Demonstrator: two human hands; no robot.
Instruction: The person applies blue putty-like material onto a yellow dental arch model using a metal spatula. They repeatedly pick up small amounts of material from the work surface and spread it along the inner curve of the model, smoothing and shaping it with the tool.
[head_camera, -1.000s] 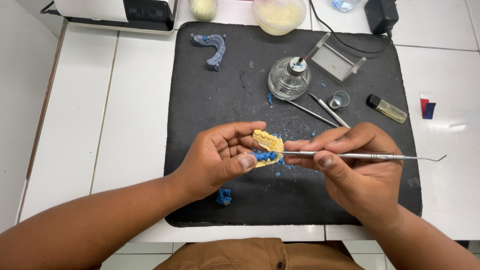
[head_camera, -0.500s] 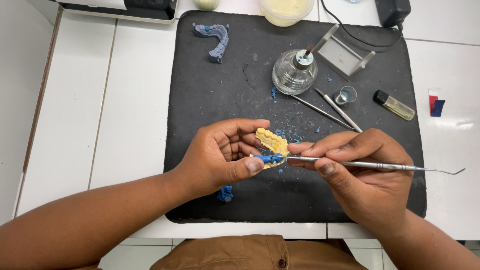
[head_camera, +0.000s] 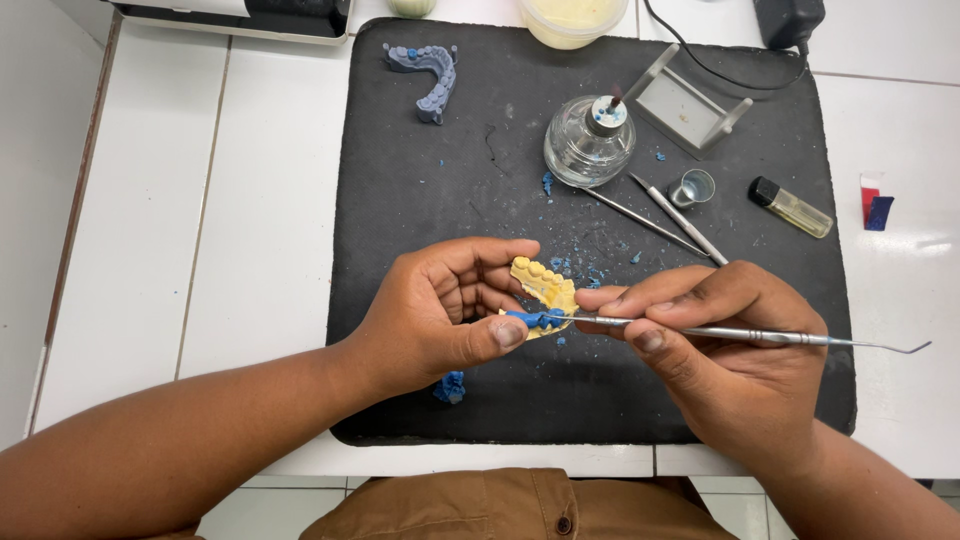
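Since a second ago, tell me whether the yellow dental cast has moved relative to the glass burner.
Cannot tell: the yellow dental cast sits about as far below-left of the glass spirit burner as before; the whole view shifted with the camera.

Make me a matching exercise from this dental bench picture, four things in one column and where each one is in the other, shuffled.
Things:
1. yellow cast
2. metal tool
3. grey cast
4. glass burner

Places:
A. far left corner of the black mat
B. in the left hand
C. standing on the mat beside the grey stand
D. in the right hand

Pairs: 1-B, 2-D, 3-A, 4-C
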